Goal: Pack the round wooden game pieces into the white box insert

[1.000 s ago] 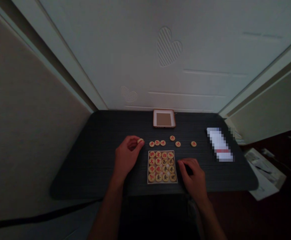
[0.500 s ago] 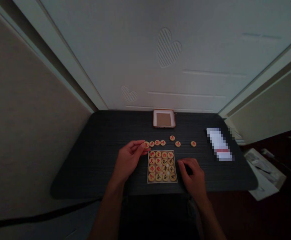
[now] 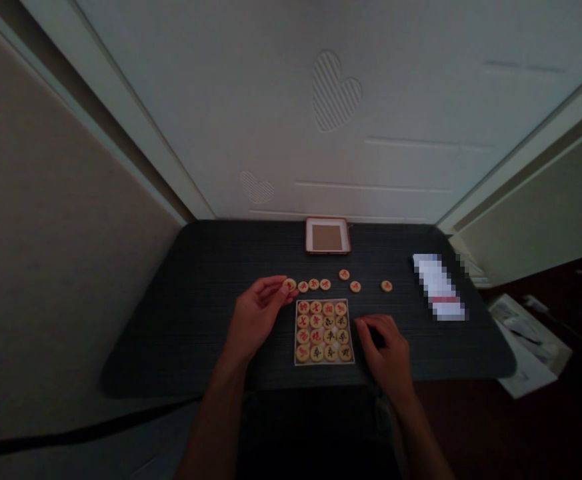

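My left hand (image 3: pixel 258 317) is closed in a pinch on a round wooden Chinese chess piece (image 3: pixel 289 285) with a red character. This piece is at the left end of a short row of red-marked pieces (image 3: pixel 313 284) lying on the table. In front of me sits a square box (image 3: pixel 295 343) filled with rows of red and black chess pieces (image 3: pixel 329 337). Just right of the box rests my right hand (image 3: pixel 385 350), its fingers curled and thumb bent in; nothing shows in it.
Loose red-marked pieces lie farther right, one (image 3: pixel 344 274) behind another (image 3: pixel 355 287) and one apart (image 3: pixel 387 286). A shallow box lid (image 3: pixel 327 252) is at the back of the dark table (image 3: pixel 181 327), near the white door (image 3: pixel 221 87). A blurred white item (image 3: pixel 438 287) lies at right.
The piece in my left hand has shifted slightly left and away from the row, and its face is tilted more. My right hand stays beside the box.
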